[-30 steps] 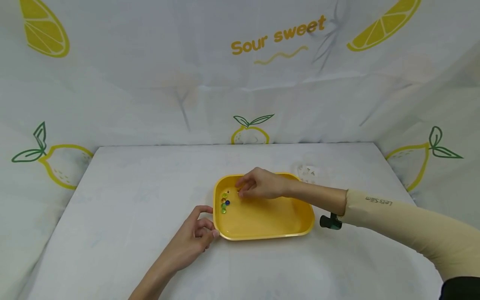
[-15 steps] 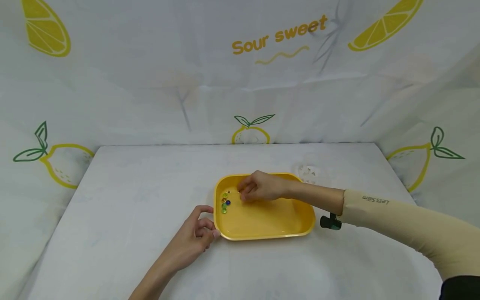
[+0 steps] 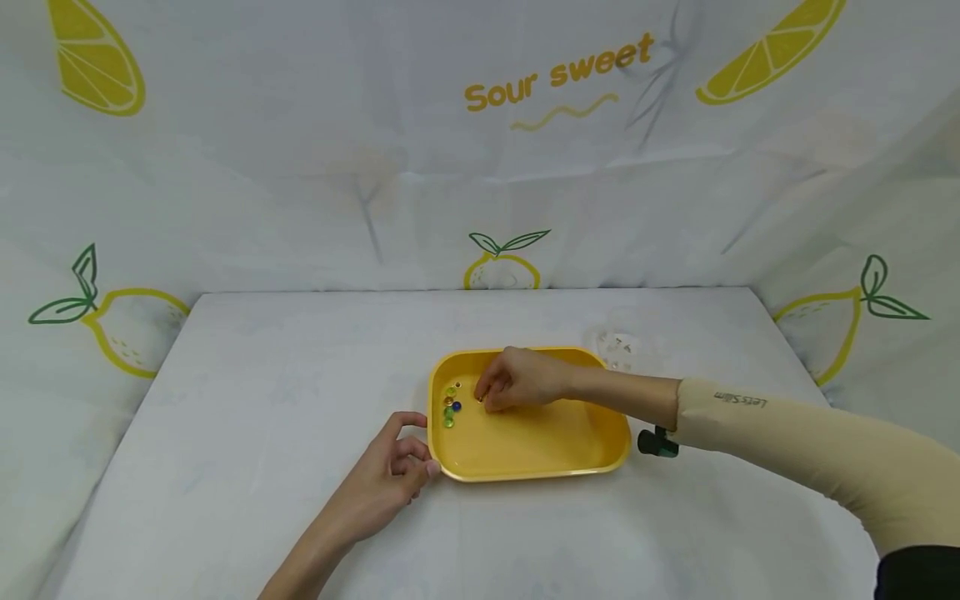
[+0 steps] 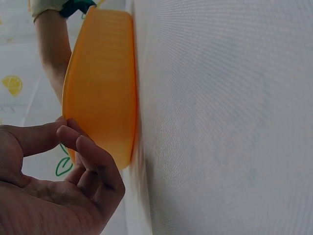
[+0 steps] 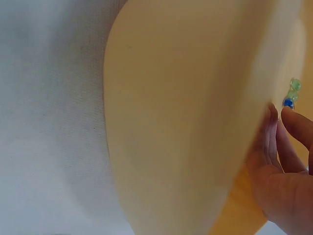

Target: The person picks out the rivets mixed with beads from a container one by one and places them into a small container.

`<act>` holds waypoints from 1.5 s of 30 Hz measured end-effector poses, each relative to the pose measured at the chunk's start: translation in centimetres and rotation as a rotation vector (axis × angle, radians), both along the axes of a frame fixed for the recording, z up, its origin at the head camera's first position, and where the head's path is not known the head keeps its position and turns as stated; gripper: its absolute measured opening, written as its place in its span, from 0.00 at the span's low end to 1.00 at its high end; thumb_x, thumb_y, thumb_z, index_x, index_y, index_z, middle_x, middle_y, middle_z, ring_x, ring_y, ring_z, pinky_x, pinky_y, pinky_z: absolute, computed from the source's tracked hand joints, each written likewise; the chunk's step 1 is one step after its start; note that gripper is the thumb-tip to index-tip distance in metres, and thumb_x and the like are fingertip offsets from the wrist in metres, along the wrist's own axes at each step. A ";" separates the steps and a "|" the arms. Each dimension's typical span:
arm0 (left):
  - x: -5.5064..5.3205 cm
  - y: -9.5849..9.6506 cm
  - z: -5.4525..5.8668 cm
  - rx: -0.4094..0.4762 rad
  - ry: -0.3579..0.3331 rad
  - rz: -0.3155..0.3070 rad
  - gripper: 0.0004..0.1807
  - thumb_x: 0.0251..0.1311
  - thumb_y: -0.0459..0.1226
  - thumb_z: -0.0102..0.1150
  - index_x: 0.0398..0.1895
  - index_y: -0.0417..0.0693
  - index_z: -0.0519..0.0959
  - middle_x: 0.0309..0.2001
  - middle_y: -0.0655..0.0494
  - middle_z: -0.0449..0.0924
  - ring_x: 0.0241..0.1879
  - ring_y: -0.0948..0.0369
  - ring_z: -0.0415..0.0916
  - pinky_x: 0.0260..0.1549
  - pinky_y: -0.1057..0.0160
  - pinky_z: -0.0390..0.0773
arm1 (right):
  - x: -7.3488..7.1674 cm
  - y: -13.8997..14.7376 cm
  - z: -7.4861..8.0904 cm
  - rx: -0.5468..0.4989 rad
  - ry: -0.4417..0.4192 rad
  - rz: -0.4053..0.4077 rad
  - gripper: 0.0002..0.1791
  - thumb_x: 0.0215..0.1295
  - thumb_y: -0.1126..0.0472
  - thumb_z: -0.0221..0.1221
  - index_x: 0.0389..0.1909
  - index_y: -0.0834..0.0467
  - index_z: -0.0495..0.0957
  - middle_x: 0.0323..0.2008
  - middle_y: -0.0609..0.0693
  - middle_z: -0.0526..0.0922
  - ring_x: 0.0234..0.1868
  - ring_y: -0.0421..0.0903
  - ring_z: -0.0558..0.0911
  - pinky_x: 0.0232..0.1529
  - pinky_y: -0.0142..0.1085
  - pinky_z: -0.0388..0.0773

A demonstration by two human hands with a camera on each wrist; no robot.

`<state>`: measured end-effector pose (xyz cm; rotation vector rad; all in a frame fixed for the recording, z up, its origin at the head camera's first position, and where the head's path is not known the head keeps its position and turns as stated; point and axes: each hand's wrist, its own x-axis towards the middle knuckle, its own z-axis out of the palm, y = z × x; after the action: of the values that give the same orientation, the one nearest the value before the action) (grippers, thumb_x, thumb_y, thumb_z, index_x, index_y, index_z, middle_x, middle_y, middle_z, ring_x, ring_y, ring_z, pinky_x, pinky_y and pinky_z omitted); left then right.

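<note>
A yellow plastic tray (image 3: 540, 454) lies on the white-covered table. At its left end several small glass marbles form a rough line: green ones (image 3: 448, 422), an amber one (image 3: 448, 402) and a blue marble (image 3: 457, 407). My left hand (image 3: 382, 483) holds the tray's left rim near the front corner, thumb and fingers at the edge. Inside the tray my right hand (image 3: 525, 382) pinches a small amber-looking marble (image 3: 481, 400) at its fingertips, close to the floor, right of the line. Fingers partly hide that marble. In the right wrist view, the tray wall covers much of the scene.
Behind the tray's back right corner stands a clear dish (image 3: 617, 346) with small pieces in it, too small to tell. A white cloth printed with lemons (image 3: 501, 271) hangs behind and beside the table.
My right hand has moved slightly toward the front of the tray, with the small marble at its fingertips. The left hand and the tray stay put.
</note>
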<state>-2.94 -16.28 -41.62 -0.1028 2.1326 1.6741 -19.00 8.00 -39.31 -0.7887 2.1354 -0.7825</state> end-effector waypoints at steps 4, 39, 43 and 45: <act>0.0 0.0 0.0 0.003 -0.005 -0.001 0.32 0.71 0.34 0.66 0.73 0.48 0.64 0.42 0.49 0.84 0.30 0.59 0.75 0.28 0.68 0.72 | 0.1 -0.2 -0.2 -0.008 0.000 0.003 0.07 0.72 0.66 0.69 0.47 0.63 0.89 0.39 0.53 0.92 0.34 0.36 0.83 0.41 0.27 0.84; -0.1 0.1 -0.1 -0.018 0.001 0.009 0.30 0.71 0.34 0.66 0.72 0.50 0.66 0.40 0.49 0.85 0.30 0.59 0.76 0.28 0.68 0.73 | 0.4 0.6 2.0 -0.106 0.063 0.065 0.06 0.73 0.67 0.67 0.46 0.64 0.89 0.37 0.53 0.92 0.35 0.36 0.85 0.42 0.30 0.88; -0.1 0.2 -0.1 -0.012 -0.002 0.010 0.30 0.71 0.34 0.66 0.72 0.50 0.66 0.41 0.49 0.85 0.30 0.59 0.75 0.28 0.68 0.74 | 0.5 0.7 2.6 -0.127 0.049 0.041 0.08 0.73 0.67 0.67 0.48 0.65 0.89 0.39 0.56 0.93 0.36 0.37 0.87 0.43 0.32 0.89; -0.2 0.2 -0.1 -0.013 -0.005 0.011 0.30 0.71 0.34 0.66 0.72 0.51 0.66 0.41 0.49 0.85 0.31 0.59 0.76 0.28 0.68 0.74 | 0.6 0.9 2.9 -0.146 0.050 0.034 0.08 0.73 0.66 0.67 0.48 0.66 0.88 0.41 0.57 0.93 0.37 0.38 0.88 0.43 0.33 0.90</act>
<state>-3.10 -16.04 -41.72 -0.1221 2.1432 1.6652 -18.37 8.89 -36.36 -0.9266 2.1206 -0.9183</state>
